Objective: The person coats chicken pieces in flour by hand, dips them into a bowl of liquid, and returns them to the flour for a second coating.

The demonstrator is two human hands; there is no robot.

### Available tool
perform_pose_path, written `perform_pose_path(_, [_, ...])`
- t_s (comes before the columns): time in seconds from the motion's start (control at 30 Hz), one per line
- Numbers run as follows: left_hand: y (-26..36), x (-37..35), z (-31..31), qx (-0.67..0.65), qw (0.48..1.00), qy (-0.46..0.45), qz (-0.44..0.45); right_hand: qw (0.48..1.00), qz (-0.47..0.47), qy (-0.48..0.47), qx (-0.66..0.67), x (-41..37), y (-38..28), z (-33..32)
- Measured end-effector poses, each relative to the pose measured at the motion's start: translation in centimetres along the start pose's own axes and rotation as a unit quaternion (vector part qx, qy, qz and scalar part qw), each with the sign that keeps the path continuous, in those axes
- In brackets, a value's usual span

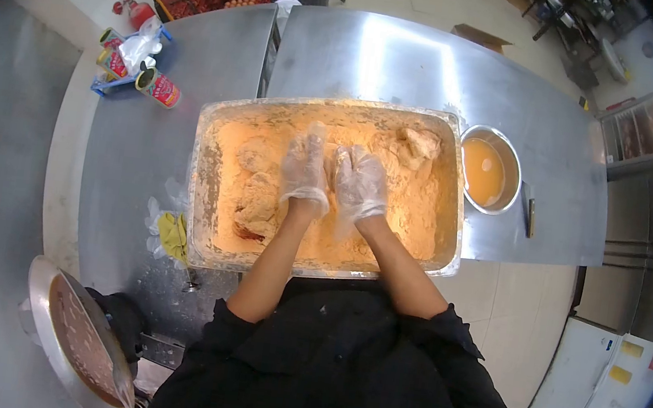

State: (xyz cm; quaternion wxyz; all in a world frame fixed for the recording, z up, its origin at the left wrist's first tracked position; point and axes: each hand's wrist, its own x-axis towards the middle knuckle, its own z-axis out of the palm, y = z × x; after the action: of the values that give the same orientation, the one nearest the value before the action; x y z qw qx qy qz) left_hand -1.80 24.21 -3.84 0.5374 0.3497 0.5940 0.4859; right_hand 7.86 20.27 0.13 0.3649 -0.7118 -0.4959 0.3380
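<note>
Both hands wear clear plastic gloves and reach into a large metal tray [318,271] filled with orange-tinted flour [416,207]. My left hand [306,167] is down at the flour, its fingers pressed together and pointing away from me. Close beside it, my right hand [360,180] has its fingers bent down and together. Whatever lies under the palms is hidden. Flour-coated pieces, apparently chicken, lie around them: a piece [259,204] left of my left hand, showing some dark red at its lower end, and another piece [417,147] at the tray's far right corner.
A steel bowl [514,163] of yellow-orange liquid stands against the tray's right side, with a knife [531,218] beyond it. A yellow cloth [173,236] lies by the left edge. Printed cans [159,88] stand back left; a large pan [45,284] is lower left.
</note>
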Motion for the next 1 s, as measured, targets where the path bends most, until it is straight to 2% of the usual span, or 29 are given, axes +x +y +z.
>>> perform_pose_path(0.07, [-2.7, 2.2, 1.4, -0.031, 0.989, 0.062, -0.127, 0.998, -0.05, 0.033, -0.018, 0.4, 3.6, 3.5])
perform_pose_path(0.1, [-3.7, 2.5, 1.3, -0.052, 0.991, 0.028, -0.121, 0.995, -0.075, 0.052, -0.028, 0.6, 4.8, 4.5])
perform_pose_path(0.17, [-5.2, 2.3, 0.5, -0.095, 0.988, -0.035, -0.113, 0.998, 0.033, 0.01, 0.05, 0.7, 3.4, 3.3])
perform_pose_path(0.2, [-4.2, 1.6, 0.1, -0.116, 0.979, -0.03, -0.167, 0.992, 0.089, -0.016, 0.087, 0.6, 3.1, 2.9])
perform_pose_path(0.27, [-0.9, 0.2, -0.6, -0.158, 0.95, -0.023, -0.268, 0.978, 0.091, -0.072, 0.174, 1.7, 5.6, 2.9])
perform_pose_path(0.3, [-0.9, 0.4, -1.1, -0.192, 0.936, -0.062, -0.289, 0.967, 0.091, -0.098, 0.217, 1.8, 5.4, 2.2])
perform_pose_path(0.4, [-0.4, 1.2, -1.0, -0.203, 0.943, -0.155, -0.215, 0.993, 0.071, -0.088, 0.036, 1.2, 3.9, -0.4])
perform_pose_path(0.5, [1.5, 1.5, -1.1, -0.193, 0.961, -0.164, -0.11, 0.982, 0.061, 0.022, 0.175, 0.6, 3.0, -1.9])
perform_pose_path(0.6, [2.0, 2.4, -1.4, -0.182, 0.958, -0.146, -0.168, 0.991, -0.025, -0.044, 0.127, 0.2, 2.7, -2.4])
perform_pose_path(0.67, [4.3, 1.1, -0.4, -0.045, 0.981, -0.131, -0.135, 0.99, -0.017, -0.107, 0.093, -0.5, 0.2, -3.0])
perform_pose_path(0.73, [4.5, 0.7, 0.2, 0.063, 0.99, -0.123, -0.032, 0.98, -0.006, -0.17, 0.103, -1.1, -1.0, -2.7])
perform_pose_path(0.8, [2.2, 1.7, 0.1, 0.137, 0.973, -0.123, 0.142, 0.96, 0.004, -0.231, 0.158, -1.4, -1.4, -2.1])
perform_pose_path(0.87, [0.2, 3.8, -0.7, 0.139, 0.972, -0.128, 0.136, 0.948, 0.021, -0.28, 0.147, -2.2, -2.4, -2.4])
perform_pose_path(0.93, [-3.1, 5.8, -1.2, 0.039, 0.969, -0.183, 0.159, 0.934, 0.066, -0.312, 0.159, -2.8, -2.4, -2.3])
perform_pose_path(0.97, [-5.5, 6.8, -1.5, -0.062, 0.954, -0.231, 0.181, 0.925, 0.103, -0.321, 0.177, -3.1, -1.9, -2.0])
perform_pose_path(1.0, [-6.0, 7.0, -1.6, 0.04, 0.934, -0.25, 0.253, 0.913, 0.139, -0.329, 0.195, -3.2, -1.1, -1.5])
